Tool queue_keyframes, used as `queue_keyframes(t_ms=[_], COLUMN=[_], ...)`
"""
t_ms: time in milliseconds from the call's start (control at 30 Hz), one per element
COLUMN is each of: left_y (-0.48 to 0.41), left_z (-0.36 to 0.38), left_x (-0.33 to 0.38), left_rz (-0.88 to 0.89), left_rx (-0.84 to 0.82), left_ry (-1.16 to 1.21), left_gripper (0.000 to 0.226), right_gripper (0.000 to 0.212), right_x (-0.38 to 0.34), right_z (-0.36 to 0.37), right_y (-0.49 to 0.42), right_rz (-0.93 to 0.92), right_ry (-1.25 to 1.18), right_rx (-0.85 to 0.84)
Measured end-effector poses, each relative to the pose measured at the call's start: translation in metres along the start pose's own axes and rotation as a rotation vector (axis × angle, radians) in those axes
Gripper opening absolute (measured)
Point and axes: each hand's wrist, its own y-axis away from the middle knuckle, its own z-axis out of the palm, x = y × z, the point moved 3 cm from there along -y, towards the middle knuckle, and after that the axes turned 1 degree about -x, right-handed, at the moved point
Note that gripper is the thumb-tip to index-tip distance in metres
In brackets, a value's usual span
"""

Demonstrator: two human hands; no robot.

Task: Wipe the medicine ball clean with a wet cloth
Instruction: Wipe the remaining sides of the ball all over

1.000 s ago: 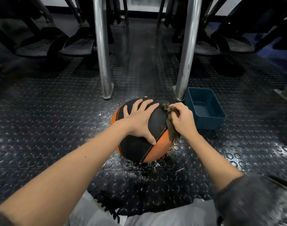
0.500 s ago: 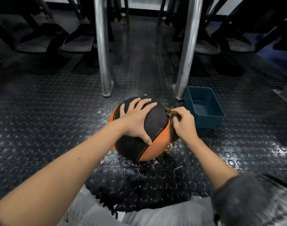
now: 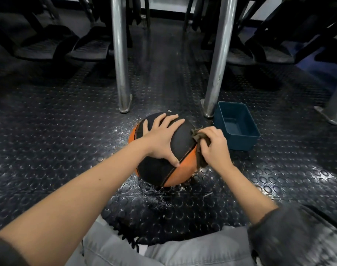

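A black and orange medicine ball (image 3: 158, 169) sits on the studded rubber floor in front of me. My left hand (image 3: 161, 141) lies spread over its top, fingers straight, thumb down on the seam. My right hand (image 3: 214, 148) grips a crumpled dark brown cloth (image 3: 199, 150) and presses it against the ball's right side. Part of the cloth is hidden under my fingers.
A dark blue plastic tub (image 3: 236, 125) stands just right of the ball. Two steel posts (image 3: 120, 54) (image 3: 217, 54) rise behind it. Water drops (image 3: 158, 198) speckle the floor around the ball. Black machine pedals (image 3: 91, 48) lie further back. My knees are at the bottom edge.
My right hand with the cloth has slid a little along the ball's right side. My left hand has stayed spread over the top.
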Motion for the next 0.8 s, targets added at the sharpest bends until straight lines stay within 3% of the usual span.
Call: queue_keyframes(t_ms=[233,467,667,800], left_y=[0.003,-0.001,-0.006,-0.002], left_z=[-0.002,-0.001,0.005,0.006], left_x=[-0.006,0.002,0.012,0.012], left_rz=[0.007,-0.016,-0.089,-0.077], left_rx=[0.025,0.001,0.05,0.047], left_ry=[0.035,-0.004,0.027,0.017], left_gripper=[0.127,0.127,0.126,0.128], right_gripper=[0.026,0.02,0.019,0.02], right_x=[-0.039,-0.004,-0.043,-0.012], right_z=[0.001,0.002,0.001,0.001], right_y=[0.032,-0.009,0.031,0.006], right_rz=[-0.393,-0.007,-0.304,-0.1], right_ry=[0.048,-0.03,0.007,0.007], right_rx=[-0.071,0.032,-0.008,-0.014])
